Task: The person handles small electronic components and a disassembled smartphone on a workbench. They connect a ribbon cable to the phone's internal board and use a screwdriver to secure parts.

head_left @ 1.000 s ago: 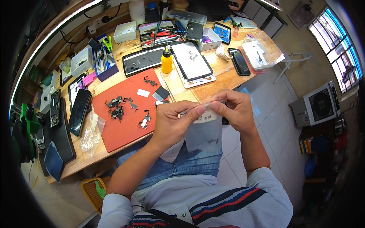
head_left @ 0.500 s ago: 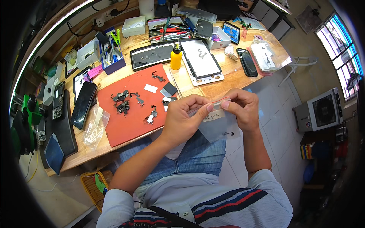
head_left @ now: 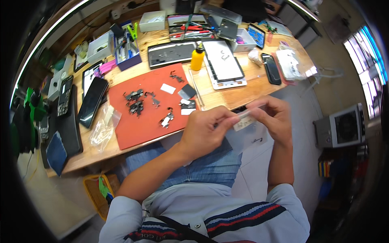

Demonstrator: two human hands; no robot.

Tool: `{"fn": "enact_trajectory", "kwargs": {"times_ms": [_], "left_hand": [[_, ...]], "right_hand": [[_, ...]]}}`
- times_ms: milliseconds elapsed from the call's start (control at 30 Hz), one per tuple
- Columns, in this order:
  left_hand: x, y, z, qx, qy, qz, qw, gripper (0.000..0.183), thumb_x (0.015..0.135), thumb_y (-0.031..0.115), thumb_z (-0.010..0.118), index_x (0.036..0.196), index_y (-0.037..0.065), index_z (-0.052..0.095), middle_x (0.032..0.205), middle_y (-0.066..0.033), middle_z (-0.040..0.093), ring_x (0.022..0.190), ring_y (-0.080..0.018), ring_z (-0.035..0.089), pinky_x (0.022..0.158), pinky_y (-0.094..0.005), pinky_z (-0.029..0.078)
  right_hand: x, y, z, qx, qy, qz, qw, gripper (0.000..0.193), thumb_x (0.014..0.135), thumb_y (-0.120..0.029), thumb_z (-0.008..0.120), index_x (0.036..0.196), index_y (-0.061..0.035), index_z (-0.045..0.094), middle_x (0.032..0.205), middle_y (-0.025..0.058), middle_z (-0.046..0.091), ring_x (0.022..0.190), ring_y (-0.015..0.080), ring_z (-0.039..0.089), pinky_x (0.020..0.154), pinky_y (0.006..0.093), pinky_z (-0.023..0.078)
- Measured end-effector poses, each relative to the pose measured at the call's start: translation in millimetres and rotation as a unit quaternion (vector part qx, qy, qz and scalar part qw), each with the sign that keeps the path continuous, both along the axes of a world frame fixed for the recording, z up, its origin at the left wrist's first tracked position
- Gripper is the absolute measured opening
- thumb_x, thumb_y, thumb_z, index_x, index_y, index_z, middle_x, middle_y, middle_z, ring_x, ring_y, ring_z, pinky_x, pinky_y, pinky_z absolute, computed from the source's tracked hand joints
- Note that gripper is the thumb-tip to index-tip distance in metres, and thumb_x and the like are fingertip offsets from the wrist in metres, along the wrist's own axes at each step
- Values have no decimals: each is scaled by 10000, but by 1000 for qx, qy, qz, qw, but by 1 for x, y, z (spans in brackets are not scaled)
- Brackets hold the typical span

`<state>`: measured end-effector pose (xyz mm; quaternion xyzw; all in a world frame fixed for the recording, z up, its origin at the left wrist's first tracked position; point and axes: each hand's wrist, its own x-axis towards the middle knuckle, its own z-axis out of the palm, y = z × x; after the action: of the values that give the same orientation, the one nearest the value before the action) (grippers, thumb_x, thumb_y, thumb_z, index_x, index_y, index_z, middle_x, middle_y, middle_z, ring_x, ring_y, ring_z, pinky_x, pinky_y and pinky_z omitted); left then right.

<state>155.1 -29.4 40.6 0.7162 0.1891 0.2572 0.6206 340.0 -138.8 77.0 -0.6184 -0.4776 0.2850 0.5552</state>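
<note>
Over my lap, just off the table's front edge, I hold a small clear zip bag (head_left: 253,133) by its top edge. My left hand (head_left: 208,131) pinches the bag's left corner between thumb and fingers. At the right corner my right hand (head_left: 273,117) grips it the same way. The bag carries a pale handwritten label, and one small dark part (head_left: 257,140) shows low inside it. Left of my hands lies an orange-red mat (head_left: 133,131) with several small dark phone parts (head_left: 135,106) in a cluster and others apart.
A yellow bottle (head_left: 197,58) stands behind the mat, beside a white tablet panel (head_left: 223,60). Black phones lie at left (head_left: 93,101) and right (head_left: 270,69). Clear bags (head_left: 105,127) lie by the mat's left edge. A tool box (head_left: 126,54) stands at back left.
Both hands have shifted a little right with the bag, and the bag is now tilted and slightly blurred. The view has moved too, so the table appears shifted.
</note>
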Motion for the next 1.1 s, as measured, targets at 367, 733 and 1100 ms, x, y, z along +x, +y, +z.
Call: {"fn": "enact_trajectory", "kwargs": {"times_ms": [367, 733, 1100], "left_hand": [[-28, -16, -4, -32, -84, 12, 996, 491, 855, -2, 749, 1305, -20, 553, 1050, -153, 737, 896, -175, 726, 790, -266, 582], [-121, -3, -14, 88, -55, 90, 990, 193, 898, 10, 694, 1072, -70, 673, 844, -162, 738, 700, -178, 721, 650, -257, 570], [-189, 8, -11, 122, 27, 332, 935, 188, 880, 64, 738, 1060, 9, 727, 762, -65, 715, 633, -80, 640, 572, -217, 491]], "right_hand": [[95, -9, 28, 46, -213, -144, 965, 284, 832, -57, 770, 1076, 23, 646, 786, 45, 681, 663, 89, 607, 604, 244, 484], [432, 39, -27, -89, -499, -233, 830, 789, 607, -187, 891, 1287, 50, 570, 1093, 165, 688, 1044, 295, 641, 930, 388, 490], [225, 51, -23, 153, -280, -414, 852, 229, 929, -144, 699, 1087, 22, 696, 985, 128, 721, 909, 187, 669, 853, 279, 513]]}}
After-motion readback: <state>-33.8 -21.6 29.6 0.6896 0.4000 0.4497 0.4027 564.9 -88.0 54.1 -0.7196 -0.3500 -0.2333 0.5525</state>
